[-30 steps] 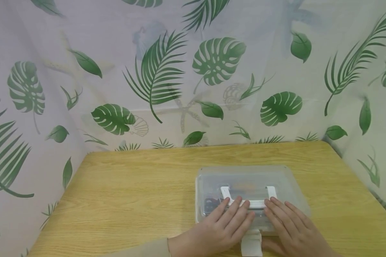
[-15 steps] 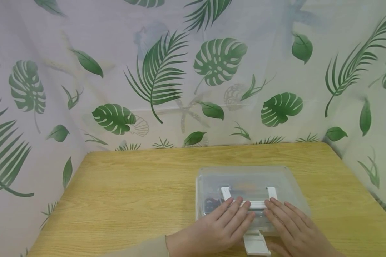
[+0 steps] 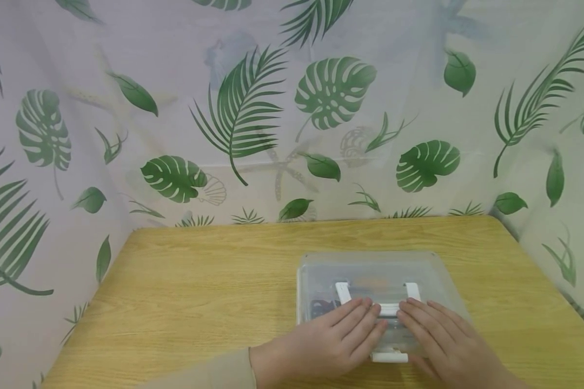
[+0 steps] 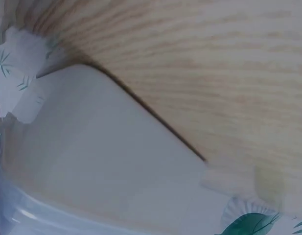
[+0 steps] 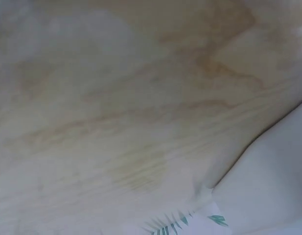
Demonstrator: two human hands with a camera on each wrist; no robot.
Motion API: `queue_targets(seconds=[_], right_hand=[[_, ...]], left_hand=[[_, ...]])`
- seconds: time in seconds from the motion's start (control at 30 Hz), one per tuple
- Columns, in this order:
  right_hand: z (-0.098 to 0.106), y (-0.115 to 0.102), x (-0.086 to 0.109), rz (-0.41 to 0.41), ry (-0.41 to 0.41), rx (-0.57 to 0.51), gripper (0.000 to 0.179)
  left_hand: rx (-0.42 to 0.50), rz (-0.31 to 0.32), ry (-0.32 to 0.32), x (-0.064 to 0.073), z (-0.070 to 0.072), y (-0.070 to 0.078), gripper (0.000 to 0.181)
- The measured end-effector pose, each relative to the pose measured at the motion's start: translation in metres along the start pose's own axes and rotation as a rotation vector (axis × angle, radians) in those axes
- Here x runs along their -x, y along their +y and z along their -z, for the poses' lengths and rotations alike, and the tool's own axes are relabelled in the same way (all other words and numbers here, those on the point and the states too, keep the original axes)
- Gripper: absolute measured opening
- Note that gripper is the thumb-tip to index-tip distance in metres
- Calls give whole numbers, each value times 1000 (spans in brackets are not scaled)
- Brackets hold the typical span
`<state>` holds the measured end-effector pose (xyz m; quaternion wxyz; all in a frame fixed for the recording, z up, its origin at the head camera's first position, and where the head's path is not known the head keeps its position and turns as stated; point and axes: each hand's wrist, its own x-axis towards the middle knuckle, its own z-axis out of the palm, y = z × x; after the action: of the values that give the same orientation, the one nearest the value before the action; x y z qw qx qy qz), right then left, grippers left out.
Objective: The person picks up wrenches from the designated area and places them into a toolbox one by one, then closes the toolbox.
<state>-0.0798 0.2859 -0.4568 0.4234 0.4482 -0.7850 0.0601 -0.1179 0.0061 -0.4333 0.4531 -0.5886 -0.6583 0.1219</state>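
Observation:
A translucent plastic box (image 3: 370,267) with a white carry handle (image 3: 388,310) on its lid sits on the wooden table. My left hand (image 3: 328,340) lies over the lid's front left, its straight fingers reaching the handle. From the other side my right hand (image 3: 450,343) rests on the front right of the lid, fingers also extended to the handle. Between the hands, at the front edge, a white latch (image 3: 389,357) shows as a narrow strip. The left thumb is hidden. In the left wrist view the box's pale side wall (image 4: 106,142) fills the lower left.
The wooden table (image 3: 199,286) stretches left of the box and behind it. A white cloth backdrop (image 3: 272,108) printed with green leaves hangs around the table's back and sides. Something dark (image 3: 321,308) shows faintly through the lid.
The white latch, which stuck out toward the front as a broad flap, has swung and now appears as a thin strip against the box's front. Both hands have barely shifted on the lid.

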Motion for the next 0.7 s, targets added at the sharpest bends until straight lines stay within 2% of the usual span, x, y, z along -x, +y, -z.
queue_targets(seconds=[0.37,0.7], right_hand=[[2,1,-4,-30,10,-2,58],[4,2,-10,-7,52,-19,56]], left_hand=[[-7,-146,24,-12,3,-21,38],[23,-154,-21,-11,8,-24,39]])
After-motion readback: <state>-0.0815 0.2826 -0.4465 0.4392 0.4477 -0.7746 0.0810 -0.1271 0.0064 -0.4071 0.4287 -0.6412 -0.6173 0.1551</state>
